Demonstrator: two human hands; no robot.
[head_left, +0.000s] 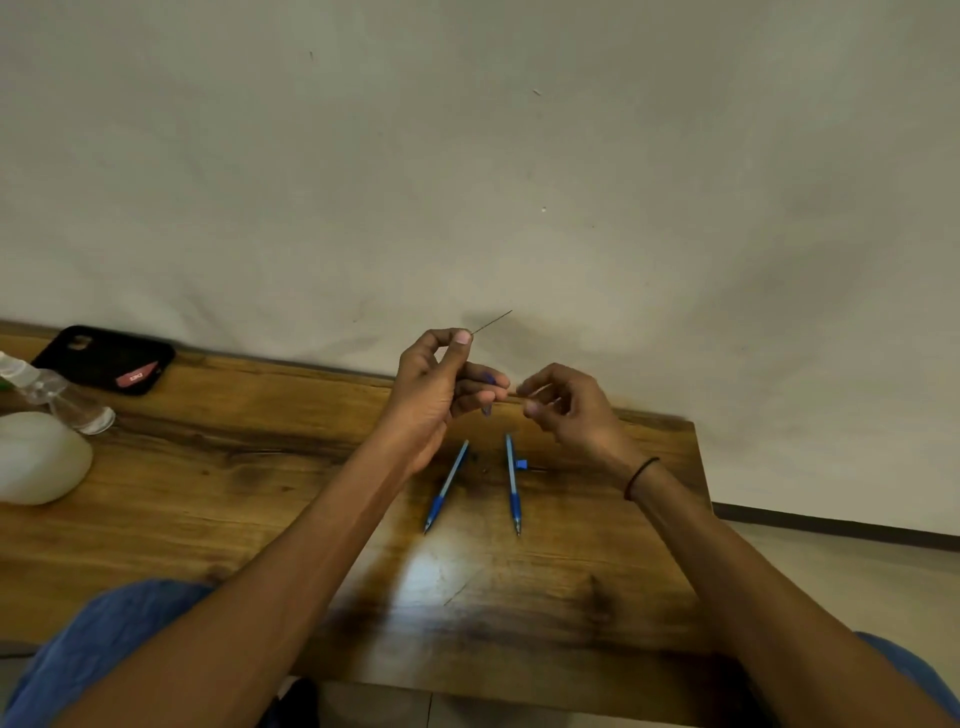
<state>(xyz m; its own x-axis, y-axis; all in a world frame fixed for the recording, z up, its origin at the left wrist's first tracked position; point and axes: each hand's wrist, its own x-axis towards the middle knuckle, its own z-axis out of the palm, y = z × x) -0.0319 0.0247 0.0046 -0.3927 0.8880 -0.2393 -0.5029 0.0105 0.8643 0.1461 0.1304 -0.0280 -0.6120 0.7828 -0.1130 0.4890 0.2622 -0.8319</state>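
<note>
The left hand (431, 387) pinches a thin wire (493, 321) with thumb and finger. Its tip pokes out above the blue pens (447, 486). The right hand (563, 408) pinches a small pale bit (536, 391).

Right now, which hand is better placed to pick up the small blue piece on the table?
Probably the right hand: the blue piece lies nearly below it, while the left hand pinches the thin rod and is farther away.

Tabletop (260, 519): left pen (445, 488) and right pen (512, 483) are laid side by side at centre, with a small piece (521, 464) just right of the latter. Far left, the phone (104, 358) is set by the wall, with the bottle (57, 395) and a rounded lump (36, 457) before it.
</note>
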